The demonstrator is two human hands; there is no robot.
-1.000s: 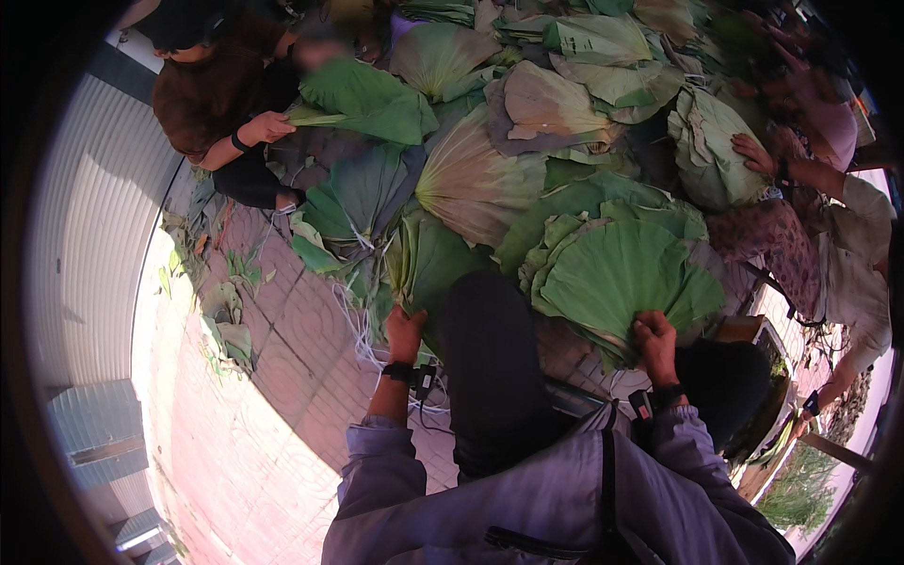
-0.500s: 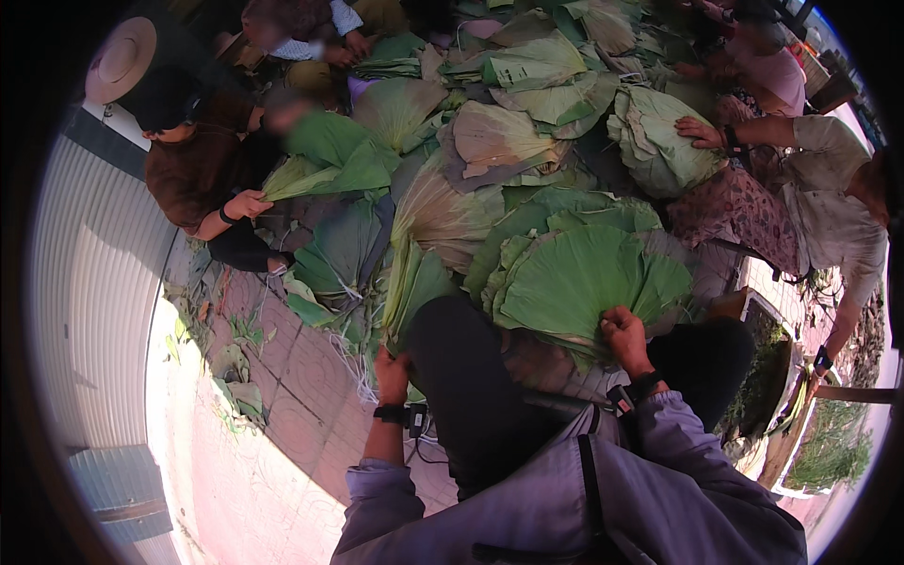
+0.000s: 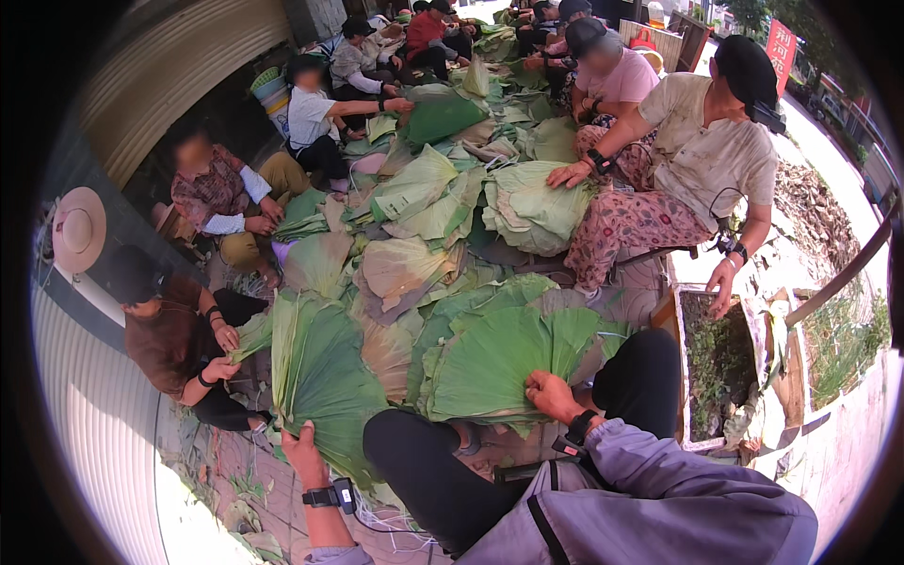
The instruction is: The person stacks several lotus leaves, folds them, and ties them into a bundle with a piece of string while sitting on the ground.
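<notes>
My left hand (image 3: 303, 450) is closed on the lower edge of a large folded lotus leaf (image 3: 325, 372), which stands fanned out above it, left of my knee. My right hand (image 3: 554, 395) pinches the near edge of the top leaf on a layered stack of lotus leaves (image 3: 499, 363) in front of me. The fingertips of that hand are partly curled out of sight. Beyond the stack, browner dried leaves (image 3: 410, 268) lie spread in a heap.
At left, a co-worker in brown (image 3: 174, 330) holds a leaf close to mine. On the right, another in a beige shirt (image 3: 697, 141) rests a hand on a leaf stack (image 3: 537, 207). A soil-filled planter (image 3: 716, 367) stands at right; more people sit along the heap.
The view has tilted up, showing more people. My left hand has moved outward to the left, and its leaf now spreads wider. My right hand keeps its pinch on the stack.
</notes>
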